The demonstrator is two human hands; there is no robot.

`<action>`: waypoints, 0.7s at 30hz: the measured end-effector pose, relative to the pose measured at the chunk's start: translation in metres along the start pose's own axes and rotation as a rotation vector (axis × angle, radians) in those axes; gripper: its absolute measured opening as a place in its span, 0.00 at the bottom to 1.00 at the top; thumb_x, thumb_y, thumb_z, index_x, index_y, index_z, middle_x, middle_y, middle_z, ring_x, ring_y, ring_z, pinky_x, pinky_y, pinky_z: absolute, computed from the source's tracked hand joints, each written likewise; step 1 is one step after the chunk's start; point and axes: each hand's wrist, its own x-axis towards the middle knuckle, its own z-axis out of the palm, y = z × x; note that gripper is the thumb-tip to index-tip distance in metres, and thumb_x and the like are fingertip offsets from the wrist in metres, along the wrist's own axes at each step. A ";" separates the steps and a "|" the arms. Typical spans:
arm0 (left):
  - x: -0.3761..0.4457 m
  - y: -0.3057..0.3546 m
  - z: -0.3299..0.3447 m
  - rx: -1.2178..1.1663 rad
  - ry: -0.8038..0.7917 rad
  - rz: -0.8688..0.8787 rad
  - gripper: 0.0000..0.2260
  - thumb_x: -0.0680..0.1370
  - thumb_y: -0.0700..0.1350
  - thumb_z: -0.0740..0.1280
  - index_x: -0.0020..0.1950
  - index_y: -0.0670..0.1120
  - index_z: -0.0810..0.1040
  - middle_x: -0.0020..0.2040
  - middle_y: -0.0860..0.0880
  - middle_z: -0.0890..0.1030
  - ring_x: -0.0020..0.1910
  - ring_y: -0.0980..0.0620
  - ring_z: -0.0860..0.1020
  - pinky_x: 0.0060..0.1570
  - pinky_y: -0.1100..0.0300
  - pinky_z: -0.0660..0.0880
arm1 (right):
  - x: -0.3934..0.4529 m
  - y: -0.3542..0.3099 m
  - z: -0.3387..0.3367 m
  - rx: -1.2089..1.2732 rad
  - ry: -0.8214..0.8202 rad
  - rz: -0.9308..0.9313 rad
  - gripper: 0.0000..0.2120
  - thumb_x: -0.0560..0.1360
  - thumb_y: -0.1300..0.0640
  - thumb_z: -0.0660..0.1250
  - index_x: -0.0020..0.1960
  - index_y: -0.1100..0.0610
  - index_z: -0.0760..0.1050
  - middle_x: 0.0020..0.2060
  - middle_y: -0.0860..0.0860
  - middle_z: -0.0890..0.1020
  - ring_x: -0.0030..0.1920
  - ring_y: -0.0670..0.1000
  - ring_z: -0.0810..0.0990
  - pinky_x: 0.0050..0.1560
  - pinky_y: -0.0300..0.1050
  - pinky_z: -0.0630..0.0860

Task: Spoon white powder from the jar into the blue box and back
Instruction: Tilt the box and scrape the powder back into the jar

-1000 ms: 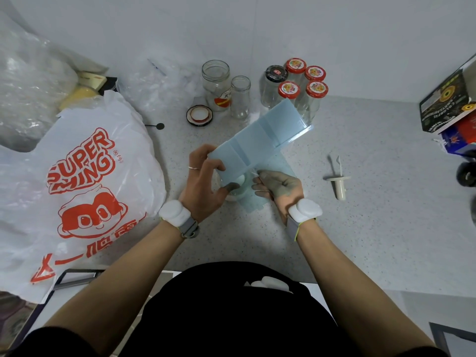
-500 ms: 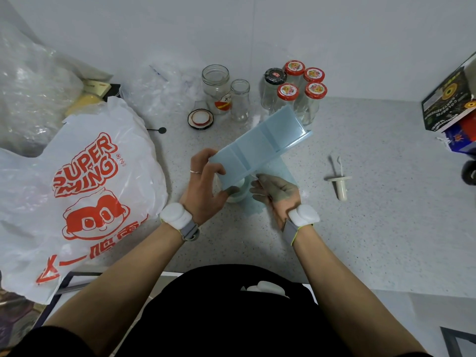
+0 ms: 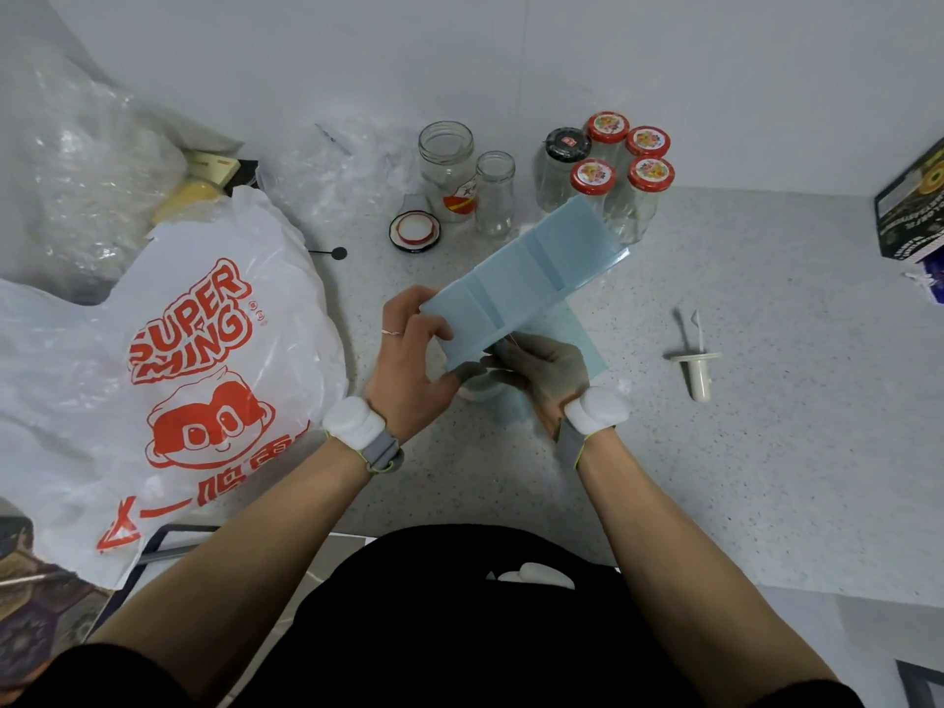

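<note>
Barely shifted since a second ago: blue box [image 3: 521, 283] tipped as before, low end over a small white jar [image 3: 477, 388] at bench [image 3: 766, 452] centre, far end up toward 1 o'clock. Left hand [image 3: 414, 360] clamped on the box's near corner, thumb across its face; right hand [image 3: 541, 380] seen through the blue plastic, fingers curled, apparently pinching a thin spoon, though too blurred to be sure. Likely tapping powder back into the jar. Risk: jar mouth mostly hidden, so powder sliding off the edge onto the bench if tilted too steeply. Empty open jars [image 3: 447, 171] at 12 o'clock, red-lidded jars [image 3: 633, 196] at 1, contents unclear. Shopping bag [image 3: 168, 375] at 9.
</note>
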 end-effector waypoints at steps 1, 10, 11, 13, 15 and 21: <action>0.000 0.000 0.000 -0.002 -0.003 -0.004 0.23 0.66 0.42 0.78 0.52 0.45 0.68 0.63 0.40 0.66 0.61 0.43 0.69 0.51 0.45 0.78 | 0.001 0.000 0.001 -0.015 -0.001 -0.006 0.11 0.73 0.66 0.68 0.55 0.68 0.79 0.37 0.55 0.86 0.37 0.52 0.85 0.39 0.40 0.81; 0.007 0.002 0.002 0.009 0.008 0.013 0.23 0.66 0.44 0.80 0.51 0.46 0.69 0.60 0.35 0.68 0.62 0.64 0.65 0.51 0.49 0.79 | 0.006 -0.003 -0.012 -0.072 0.032 -0.029 0.09 0.73 0.65 0.70 0.52 0.68 0.80 0.38 0.61 0.84 0.35 0.53 0.83 0.38 0.40 0.80; 0.007 0.002 0.003 0.008 0.017 0.011 0.23 0.66 0.45 0.80 0.51 0.46 0.69 0.60 0.35 0.68 0.63 0.66 0.65 0.51 0.48 0.79 | 0.006 -0.004 -0.014 -0.066 0.038 -0.043 0.08 0.73 0.65 0.69 0.51 0.67 0.80 0.38 0.61 0.84 0.34 0.53 0.82 0.37 0.40 0.80; 0.006 0.002 0.004 0.009 0.036 -0.015 0.23 0.66 0.48 0.79 0.51 0.47 0.69 0.60 0.36 0.68 0.63 0.66 0.64 0.50 0.47 0.79 | 0.007 -0.005 -0.015 -0.045 0.038 -0.063 0.06 0.74 0.65 0.69 0.50 0.65 0.81 0.37 0.59 0.84 0.34 0.53 0.81 0.35 0.40 0.79; 0.005 0.003 0.005 0.018 0.054 -0.067 0.22 0.66 0.52 0.78 0.51 0.47 0.70 0.61 0.38 0.67 0.62 0.63 0.65 0.50 0.47 0.79 | 0.008 -0.005 -0.013 -0.035 0.020 -0.078 0.07 0.74 0.65 0.69 0.51 0.65 0.81 0.39 0.60 0.85 0.34 0.54 0.81 0.36 0.41 0.79; 0.000 0.006 0.006 0.001 0.047 -0.103 0.22 0.66 0.49 0.79 0.51 0.48 0.70 0.62 0.46 0.66 0.62 0.50 0.68 0.51 0.46 0.78 | 0.010 0.001 -0.005 -0.174 0.019 -0.108 0.10 0.72 0.62 0.71 0.51 0.66 0.82 0.39 0.59 0.85 0.33 0.52 0.81 0.35 0.41 0.78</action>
